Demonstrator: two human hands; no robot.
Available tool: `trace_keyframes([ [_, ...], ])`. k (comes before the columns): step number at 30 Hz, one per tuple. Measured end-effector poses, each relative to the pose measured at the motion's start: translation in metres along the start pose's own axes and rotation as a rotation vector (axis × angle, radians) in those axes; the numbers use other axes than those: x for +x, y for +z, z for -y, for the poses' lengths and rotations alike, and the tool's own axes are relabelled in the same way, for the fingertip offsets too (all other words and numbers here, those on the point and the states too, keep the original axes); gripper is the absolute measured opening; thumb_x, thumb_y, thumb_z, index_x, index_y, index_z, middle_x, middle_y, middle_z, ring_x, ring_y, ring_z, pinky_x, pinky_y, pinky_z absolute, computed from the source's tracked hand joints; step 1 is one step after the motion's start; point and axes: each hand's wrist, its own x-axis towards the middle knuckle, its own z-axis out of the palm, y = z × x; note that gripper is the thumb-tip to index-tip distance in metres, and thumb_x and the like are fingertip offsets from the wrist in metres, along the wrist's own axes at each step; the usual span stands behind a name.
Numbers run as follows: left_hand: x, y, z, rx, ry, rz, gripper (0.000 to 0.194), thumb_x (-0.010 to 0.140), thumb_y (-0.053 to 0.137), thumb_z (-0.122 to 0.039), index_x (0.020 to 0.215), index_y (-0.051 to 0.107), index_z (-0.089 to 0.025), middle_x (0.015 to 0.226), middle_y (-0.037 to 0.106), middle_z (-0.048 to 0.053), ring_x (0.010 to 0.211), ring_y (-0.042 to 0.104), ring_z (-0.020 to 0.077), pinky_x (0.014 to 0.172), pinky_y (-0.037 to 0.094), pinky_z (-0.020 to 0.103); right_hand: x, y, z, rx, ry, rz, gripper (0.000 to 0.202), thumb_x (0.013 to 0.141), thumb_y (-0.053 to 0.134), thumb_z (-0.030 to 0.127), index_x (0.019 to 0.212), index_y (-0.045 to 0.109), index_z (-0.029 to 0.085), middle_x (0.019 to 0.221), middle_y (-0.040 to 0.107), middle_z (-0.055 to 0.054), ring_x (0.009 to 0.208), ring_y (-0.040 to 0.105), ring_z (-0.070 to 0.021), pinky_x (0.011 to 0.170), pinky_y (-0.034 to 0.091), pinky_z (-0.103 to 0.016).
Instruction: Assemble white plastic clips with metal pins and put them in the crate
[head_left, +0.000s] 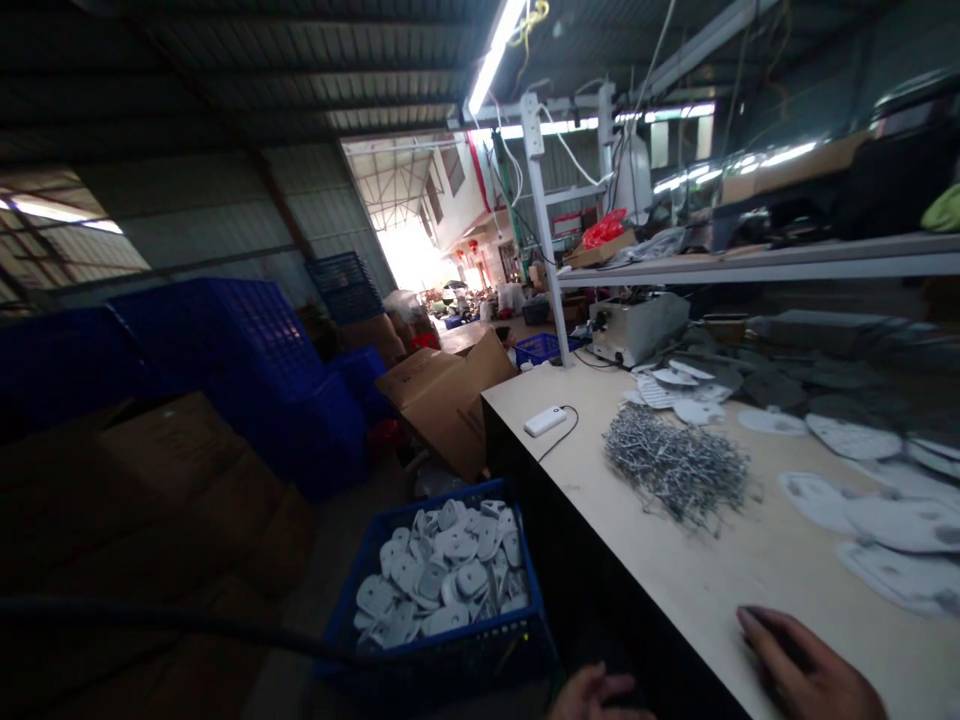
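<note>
At the bottom edge, my left hand is partly cut off beside the dark side of the table. Its visible fingers are apart, and nothing shows in them. My right hand is low over the near part of the pale tabletop, its fingers loosely bent and nothing visible in its grasp. Whether it touches the surface is unclear. Farther up the table lies a heap of thin metal pins, perhaps nails or screws. Flat white rounded pieces are spread to the right of it.
A blue crate full of grey-white rounded parts stands on the floor left of the table. A white device with a cable lies near the table's left edge. A metal-framed shelf crosses above. Cardboard and blue crates stand left.
</note>
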Motion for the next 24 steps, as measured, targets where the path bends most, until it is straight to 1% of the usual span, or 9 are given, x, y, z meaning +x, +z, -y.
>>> trace_keyframes([
  [3, -0.013, 0.017, -0.005, -0.036, -0.041, -0.109, 0.071, 0.060, 0.081, -0.066, 0.110, 0.070, -0.018, 0.103, 0.078, 0.018, 0.104, 0.074, 0.0365, 0.115, 0.034, 0.054, 0.000, 0.002, -0.005, 0.021, -0.012, 0.009, 0.055, 0.071, 0.067, 0.077, 0.087, 0.085, 0.027, 0.093, 0.081, -0.006, 0.080, 0.077, -0.0313, 0.068, 0.063, -0.035],
  [5, -0.025, 0.035, -0.008, -0.057, -0.041, -0.165, 0.058, 0.069, 0.076, -0.058, 0.109, 0.069, -0.017, 0.100, 0.078, 0.016, 0.098, 0.075, 0.0325, 0.111, 0.040, 0.052, -0.001, 0.004, -0.008, 0.043, -0.020, 0.016, 0.056, 0.073, 0.067, 0.076, 0.089, 0.084, 0.026, 0.093, 0.081, -0.006, 0.080, 0.077, -0.0298, 0.069, 0.062, -0.033],
  [7, -0.038, 0.058, -0.010, -0.058, -0.016, -0.237, 0.044, 0.078, 0.069, -0.049, 0.107, 0.067, -0.017, 0.094, 0.077, 0.014, 0.091, 0.075, 0.0284, 0.104, 0.046, 0.050, -0.001, 0.006, -0.008, 0.071, -0.025, 0.020, 0.056, 0.074, 0.066, 0.077, 0.090, 0.083, 0.026, 0.093, 0.081, -0.006, 0.081, 0.076, -0.0294, 0.070, 0.061, -0.033],
  [10, -0.055, 0.090, -0.009, 0.059, 0.028, -0.390, 0.032, 0.087, 0.057, -0.041, 0.106, 0.065, -0.016, 0.086, 0.074, 0.011, 0.077, 0.074, 0.0224, 0.089, 0.052, 0.040, -0.003, 0.006, -0.006, 0.114, -0.010, 0.036, 0.055, 0.077, 0.065, 0.074, 0.093, 0.081, 0.024, 0.089, 0.080, -0.006, 0.073, 0.074, -0.0271, 0.069, 0.059, -0.035],
  [13, -0.064, 0.111, -0.004, 0.219, 0.060, -0.478, 0.029, 0.091, 0.051, -0.037, 0.106, 0.063, -0.015, 0.081, 0.074, 0.010, 0.069, 0.071, 0.0193, 0.077, 0.051, 0.033, -0.004, 0.006, -0.002, 0.155, -0.015, 0.043, 0.051, 0.079, 0.065, 0.071, 0.093, 0.080, 0.023, 0.084, 0.079, -0.006, 0.067, 0.071, -0.0249, 0.067, 0.057, -0.034],
  [16, -0.061, 0.123, 0.002, 0.371, 0.054, -0.529, 0.024, 0.091, 0.051, -0.031, 0.105, 0.062, -0.015, 0.075, 0.073, 0.008, 0.060, 0.068, 0.0182, 0.067, 0.048, 0.030, -0.005, 0.006, 0.001, 0.190, -0.047, 0.026, 0.049, 0.079, 0.064, 0.068, 0.090, 0.079, 0.023, 0.079, 0.077, -0.005, 0.063, 0.069, -0.0237, 0.063, 0.055, -0.034],
  [19, -0.051, 0.135, 0.011, 0.505, -0.013, -0.539, 0.022, 0.091, 0.053, -0.030, 0.103, 0.062, -0.014, 0.069, 0.071, 0.006, 0.053, 0.066, 0.0184, 0.064, 0.048, 0.030, -0.005, 0.007, 0.004, 0.216, -0.079, 0.003, 0.048, 0.079, 0.062, 0.066, 0.088, 0.078, 0.022, 0.073, 0.075, -0.005, 0.058, 0.066, -0.0233, 0.059, 0.052, -0.034],
  [21, -0.044, 0.145, 0.019, 0.575, -0.073, -0.516, 0.022, 0.089, 0.057, -0.031, 0.102, 0.063, -0.014, 0.067, 0.071, 0.006, 0.051, 0.066, 0.0193, 0.064, 0.050, 0.031, -0.005, 0.007, 0.005, 0.214, -0.108, -0.015, 0.047, 0.078, 0.061, 0.064, 0.087, 0.077, 0.022, 0.073, 0.075, -0.006, 0.062, 0.067, -0.0244, 0.063, 0.053, -0.036],
  [24, -0.040, 0.163, 0.032, 0.660, -0.146, -0.460, 0.021, 0.088, 0.063, -0.031, 0.101, 0.064, -0.014, 0.067, 0.071, 0.005, 0.049, 0.067, 0.0198, 0.064, 0.052, 0.032, -0.003, 0.008, 0.006, 0.192, -0.127, -0.036, 0.043, 0.077, 0.059, 0.060, 0.085, 0.077, 0.022, 0.078, 0.076, -0.008, 0.072, 0.070, -0.0268, 0.074, 0.054, -0.038],
])
